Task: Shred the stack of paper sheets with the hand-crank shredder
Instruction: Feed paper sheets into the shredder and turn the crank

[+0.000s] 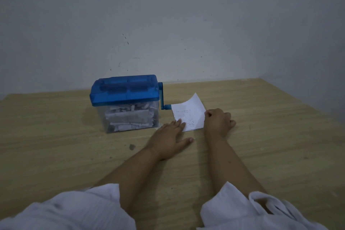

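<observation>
head view: left fingers press paper stack, right fingers pinch its edge.

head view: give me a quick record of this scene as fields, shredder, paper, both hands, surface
surface: wooden table
shredder: blue lid, clear bin, upright, left of the paper
bin contents: paper shreds, filling most of the bin
crank: on the shredder's right side, arm hanging down, handle near the paper
paper sheets: on the table, top sheet's far corner lifted
left hand: fingers straight, pressing the paper's near left corner
right hand: fingers curled at the paper's right edge, apparently pinching the top sheet
</observation>
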`<state>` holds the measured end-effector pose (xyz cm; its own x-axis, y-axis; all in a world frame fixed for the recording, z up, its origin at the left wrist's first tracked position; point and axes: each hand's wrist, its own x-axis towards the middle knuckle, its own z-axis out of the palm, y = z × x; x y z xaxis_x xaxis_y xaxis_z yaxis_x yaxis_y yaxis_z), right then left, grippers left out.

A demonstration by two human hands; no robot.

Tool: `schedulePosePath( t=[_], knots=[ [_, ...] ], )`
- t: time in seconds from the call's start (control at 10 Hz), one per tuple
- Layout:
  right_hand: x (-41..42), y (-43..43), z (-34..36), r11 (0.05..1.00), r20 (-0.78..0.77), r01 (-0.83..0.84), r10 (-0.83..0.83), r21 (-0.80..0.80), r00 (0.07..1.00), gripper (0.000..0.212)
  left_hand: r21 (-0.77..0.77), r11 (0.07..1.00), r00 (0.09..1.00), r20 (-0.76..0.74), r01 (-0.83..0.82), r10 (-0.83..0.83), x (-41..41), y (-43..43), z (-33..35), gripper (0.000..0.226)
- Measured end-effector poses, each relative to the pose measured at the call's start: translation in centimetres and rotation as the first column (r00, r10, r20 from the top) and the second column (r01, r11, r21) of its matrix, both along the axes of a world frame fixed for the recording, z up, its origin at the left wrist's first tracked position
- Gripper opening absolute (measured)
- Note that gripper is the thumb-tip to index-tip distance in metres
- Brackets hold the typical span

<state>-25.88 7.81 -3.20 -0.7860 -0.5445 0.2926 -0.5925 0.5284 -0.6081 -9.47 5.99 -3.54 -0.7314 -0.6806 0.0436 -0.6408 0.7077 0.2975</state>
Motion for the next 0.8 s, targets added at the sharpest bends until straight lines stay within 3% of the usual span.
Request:
schedulePosePath(
  t=[0.2,0.3,0.4,0.5,0.7,0.8],
  knots=[
    [0.1,0.1,0.0,0.999,0.008,0.011,-0.01,-0.046,1.0,0.026,-0.004,1.0,1.0,-0.014,-0.001,0.001,-0.1,-0.1,-0.1,0.071],
    [0.1,0.0,-0.1,0.986,0.085,0.027,-0.013,-0.164,0.996,0.025,-0.032,0.999,0.991,-0.134,-0.017,0.013,0.1,0.3,0.0,0.065],
    [0.6,0.0,0.4,0.932,0.181,0.041,0.027,-0.36,0.983,0.022,-0.154,0.987,0.914,-0.405,-0.054,-0.013,0.5,0.7,0.4,0.037],
    [1.1,0.4,1.9,0.863,0.338,0.109,0.074,-0.493,0.938,0.022,-0.152,0.983,0.81,-0.586,-0.102,-0.007,1.0,0.8,0.6,0.02],
    [2.9,0.4,5.5,0.715,0.556,0.198,0.307,-0.67,0.773,0.013,0.121,0.989,0.559,-0.816,-0.081,0.146,1.7,1.7,4.2,0.029],
    [5.1,0.1,7.5,0.698,0.528,0.128,0.394,-0.704,0.753,0.012,0.241,0.969,0.489,-0.839,-0.057,0.238,2.6,1.2,7.6,0.033]
  ],
)
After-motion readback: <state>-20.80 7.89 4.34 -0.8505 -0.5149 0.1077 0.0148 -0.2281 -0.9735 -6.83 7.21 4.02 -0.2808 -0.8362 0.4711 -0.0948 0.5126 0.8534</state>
